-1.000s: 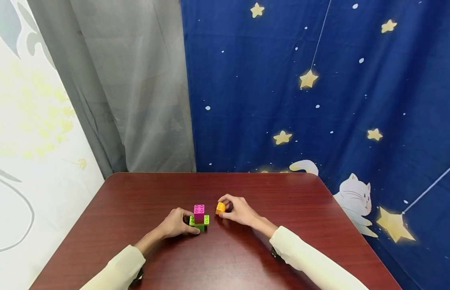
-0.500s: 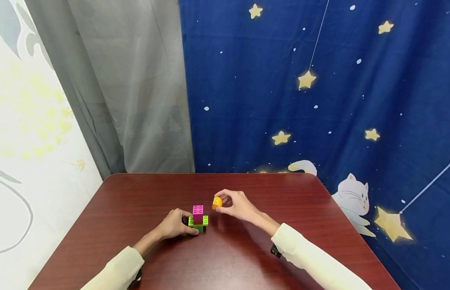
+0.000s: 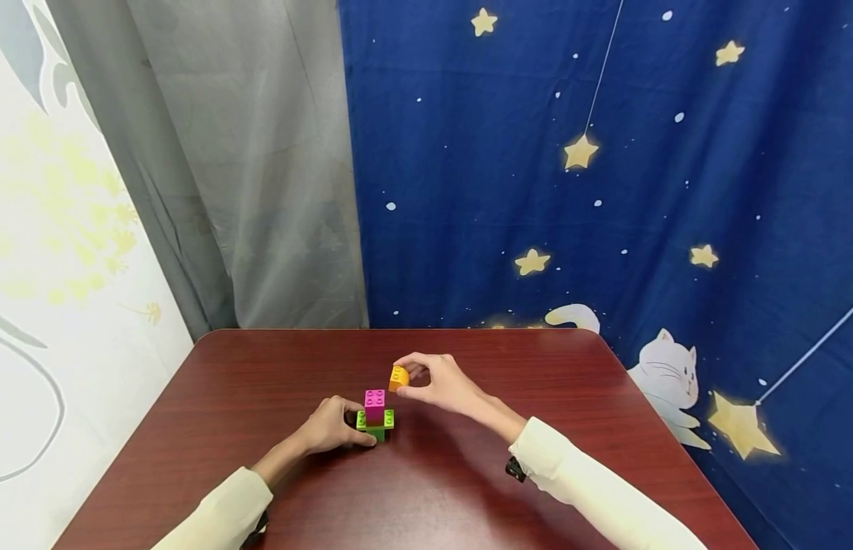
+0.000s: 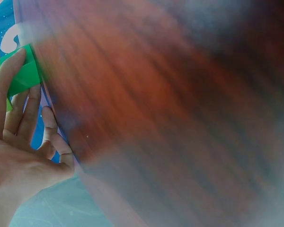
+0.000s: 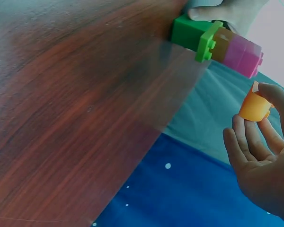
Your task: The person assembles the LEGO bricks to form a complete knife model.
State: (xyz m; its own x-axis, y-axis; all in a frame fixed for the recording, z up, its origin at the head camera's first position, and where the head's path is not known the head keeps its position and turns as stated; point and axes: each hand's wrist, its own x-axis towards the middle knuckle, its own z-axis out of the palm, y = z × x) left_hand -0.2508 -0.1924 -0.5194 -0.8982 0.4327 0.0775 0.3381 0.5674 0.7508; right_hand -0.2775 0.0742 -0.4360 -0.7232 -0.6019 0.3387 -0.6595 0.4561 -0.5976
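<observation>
On the table stands an upright stack of toy building bricks. In the right wrist view it has a green brick (image 5: 188, 33) at its base, then a lime plate (image 5: 206, 42), a brownish brick (image 5: 221, 43) and a magenta brick (image 5: 241, 55) on top. My left hand (image 3: 331, 425) holds the base from the left, thumb and fingers on the green brick (image 4: 26, 78). Above the table, my right hand (image 3: 442, 384) pinches a yellow-orange brick (image 3: 399, 378) with a rounded side between thumb and fingertips. It hangs just right of and behind the magenta top, apart from it.
The dark red wooden table (image 3: 275, 363) spreads around both hands. Behind its far edge hang a grey curtain (image 3: 295, 191) and a blue star-patterned curtain (image 3: 467, 191). A white patterned cloth (image 3: 75, 305) is at the left.
My right hand has lifted the yellow-orange brick off the table and carried it left towards the stack. My left hand and the stack stay nearly in place.
</observation>
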